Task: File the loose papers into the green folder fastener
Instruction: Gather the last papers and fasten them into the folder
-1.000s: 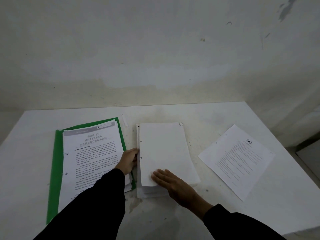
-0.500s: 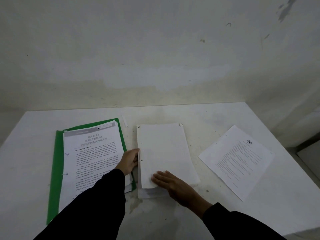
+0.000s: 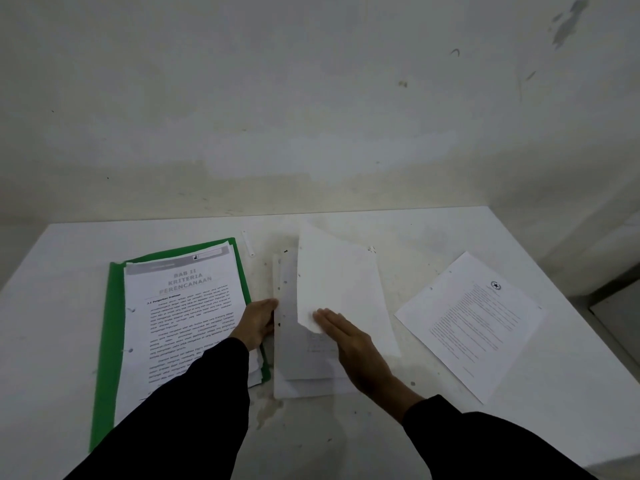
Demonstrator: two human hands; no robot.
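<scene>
The green folder (image 3: 110, 341) lies open at the left with printed pages (image 3: 187, 313) filed on it. To its right sits a stack of loose punched papers (image 3: 294, 368), blank side up. The top sheet (image 3: 341, 289) is raised off the stack and tilted, its left edge in the air. My left hand (image 3: 258, 322) holds the stack's left edge by the punch holes. My right hand (image 3: 349, 344) has straight fingers at the raised sheet's lower left corner, which curls against the fingertips. A small white fastener strip (image 3: 248, 243) lies above the folder.
A single printed sheet (image 3: 471, 323) lies apart at the right of the white table (image 3: 433, 427). The wall runs close behind the table's far edge. The table's right edge drops off near a pale object (image 3: 620, 320) on the floor.
The top sheet has lifted off the stack and swung up and to the right under my right hand. My left hand has stayed at the stack's left edge.
</scene>
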